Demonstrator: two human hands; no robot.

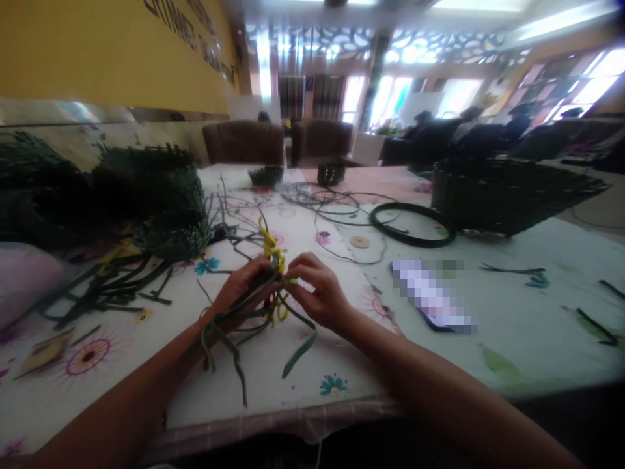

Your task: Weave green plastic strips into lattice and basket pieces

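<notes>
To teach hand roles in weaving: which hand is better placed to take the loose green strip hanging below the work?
Likely the right hand: its fingers are at the yellow strands, and the green strip hangs on its side. The left hand is closed around the dark green strips, seemingly holding them.

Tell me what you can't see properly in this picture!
Head view:
The yellow strips where they meet: hidden by the left hand and right hand.
The flat device: its top is blurred into squares.
The dark woven basket: cut off by the left edge, too shadowy to see its weave.
The seated people: too dark and small.
</notes>
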